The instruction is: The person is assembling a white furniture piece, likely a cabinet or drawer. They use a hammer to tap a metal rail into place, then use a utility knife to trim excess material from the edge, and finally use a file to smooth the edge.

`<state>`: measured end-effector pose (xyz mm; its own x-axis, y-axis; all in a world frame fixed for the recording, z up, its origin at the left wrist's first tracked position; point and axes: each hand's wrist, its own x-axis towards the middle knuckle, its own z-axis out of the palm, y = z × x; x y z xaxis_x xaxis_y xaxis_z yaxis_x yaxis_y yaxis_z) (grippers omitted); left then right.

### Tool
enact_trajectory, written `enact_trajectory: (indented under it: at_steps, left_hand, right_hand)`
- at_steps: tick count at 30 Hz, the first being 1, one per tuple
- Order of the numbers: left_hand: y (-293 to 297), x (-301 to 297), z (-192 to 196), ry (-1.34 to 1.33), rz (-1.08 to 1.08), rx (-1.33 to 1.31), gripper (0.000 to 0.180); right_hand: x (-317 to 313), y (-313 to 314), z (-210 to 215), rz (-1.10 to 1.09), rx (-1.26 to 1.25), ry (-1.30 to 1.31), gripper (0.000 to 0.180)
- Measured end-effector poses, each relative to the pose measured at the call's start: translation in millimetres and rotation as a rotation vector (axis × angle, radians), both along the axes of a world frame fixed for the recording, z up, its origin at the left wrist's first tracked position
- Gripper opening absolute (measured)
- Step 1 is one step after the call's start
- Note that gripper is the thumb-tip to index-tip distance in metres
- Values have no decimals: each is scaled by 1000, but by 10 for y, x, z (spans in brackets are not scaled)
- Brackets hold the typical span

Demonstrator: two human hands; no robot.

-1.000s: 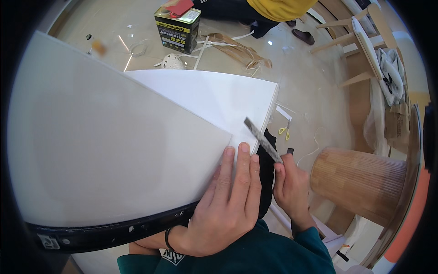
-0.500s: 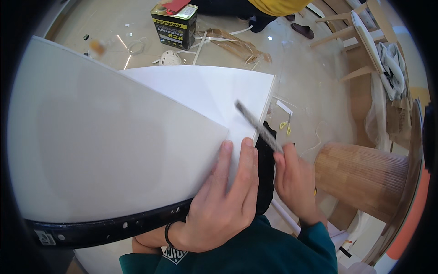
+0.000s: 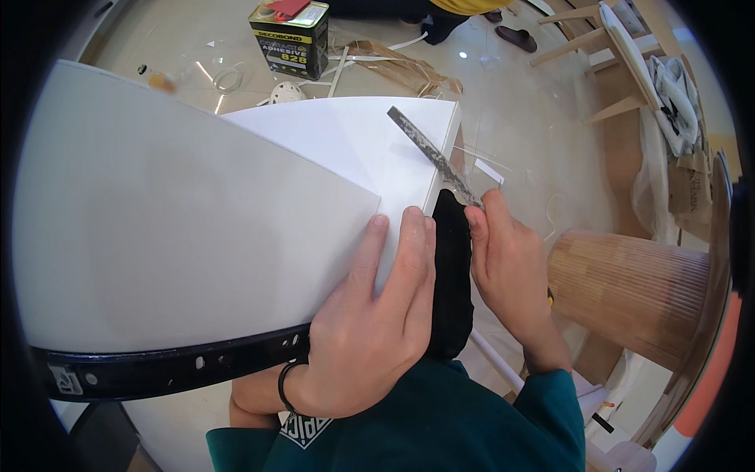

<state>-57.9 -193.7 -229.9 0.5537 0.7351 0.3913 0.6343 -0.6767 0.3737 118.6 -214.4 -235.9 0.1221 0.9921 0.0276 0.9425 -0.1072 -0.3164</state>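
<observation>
My right hand (image 3: 507, 271) is closed round the near end of a flat metal file (image 3: 421, 140) dusted with white. The file slants up and left across the right edge of a white board (image 3: 314, 126). On top of that board lies a large pale panel (image 3: 189, 197), its corner pointing right. My left hand (image 3: 366, 322) rests at this corner with fingers stretched out, fingertips pressing the panel's edge and the white board. A black metal rail (image 3: 177, 370) with holes runs along the panel's near side. My left palm hides the rail's right end.
A black adhesive tin (image 3: 289, 47) stands on the floor ahead, near brown wrapping and white strips. A person's dark trouser leg (image 3: 444, 23) shows at the top. Wooden chair legs (image 3: 566, 51) and a ribbed wooden drum-shaped base (image 3: 629, 295) are on the right.
My right hand and the file have moved forward and slightly left along the board's edge. Scissors on the floor are now hidden. The left hand keeps its place on the panel.
</observation>
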Motion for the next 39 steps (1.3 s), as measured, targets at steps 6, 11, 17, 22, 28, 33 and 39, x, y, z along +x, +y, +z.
enact_trajectory:
  at_steps: [6, 11, 17, 22, 28, 33, 39]
  left_hand:
    - [-20, -37, 12, 23, -4, -19, 44]
    - [25, -29, 44, 35, 7, -95, 47]
    - [-29, -8, 8, 9, 2, -45, 49]
    - [-8, 23, 16, -18, 20, -104, 54]
    - [-8, 15, 31, -20, 16, -114, 55]
    - [-8, 39, 15, 13, 12, -69, 54]
    - [18, 68, -4, -23, 65, -21, 50]
  right_hand:
    - [-44, -232, 150, 72, -22, -16, 23]
    - [-12, -77, 73, 72, -9, -60, 22]
    - [-30, -120, -4, 58, 60, -12, 24]
    - [108, 291, 30, 32, 120, -60, 24]
    - [84, -220, 170, 124, 23, 3, 24]
    - [48, -43, -2, 116, 117, 22, 24]
    - [171, 153, 31, 115, 152, -14, 23]
